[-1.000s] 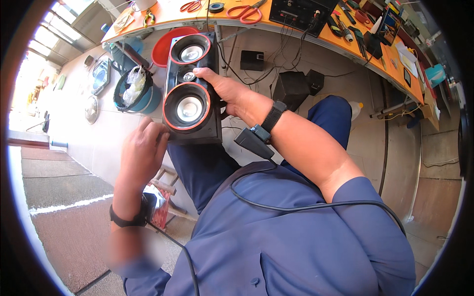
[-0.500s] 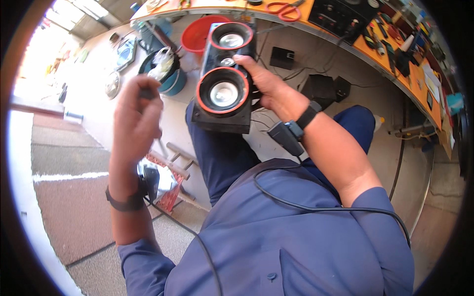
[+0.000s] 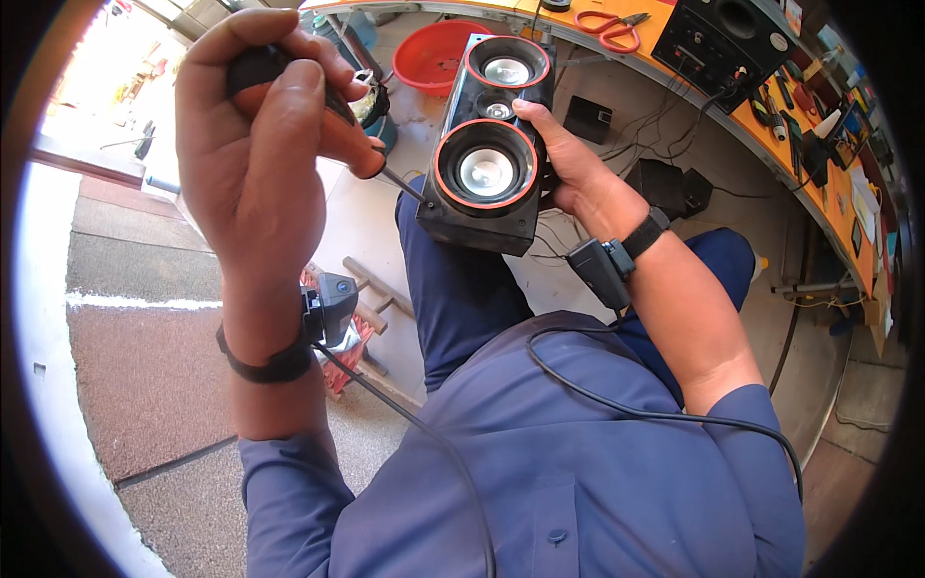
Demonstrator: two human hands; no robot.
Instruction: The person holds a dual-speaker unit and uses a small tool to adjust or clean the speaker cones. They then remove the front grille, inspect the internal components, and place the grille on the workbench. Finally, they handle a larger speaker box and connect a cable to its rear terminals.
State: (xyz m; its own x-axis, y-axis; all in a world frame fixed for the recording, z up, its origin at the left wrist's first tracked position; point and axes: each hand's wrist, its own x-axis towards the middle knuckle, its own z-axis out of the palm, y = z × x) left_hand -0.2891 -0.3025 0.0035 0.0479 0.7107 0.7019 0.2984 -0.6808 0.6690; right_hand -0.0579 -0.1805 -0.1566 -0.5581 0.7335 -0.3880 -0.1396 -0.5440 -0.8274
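My right hand (image 3: 568, 159) grips the side of a black speaker box (image 3: 487, 154) with two red-ringed cones, held upright over my lap. My left hand (image 3: 255, 144) is closed around a screwdriver (image 3: 371, 159) with a black and orange handle. Its thin metal tip touches the left edge of the speaker box. Both wrists carry black straps with small devices and cables.
An orange workbench (image 3: 761, 116) curves along the top right, bearing red-handled scissors (image 3: 607, 24), a black amplifier box (image 3: 723, 39) and several tools. A red basin (image 3: 438, 53) sits on the floor beyond the speaker. Paved ground lies to the left.
My left hand has risen and moved closer, bringing the screwdriver tip against the speaker's left side. The speaker has shifted slightly right and nearer.
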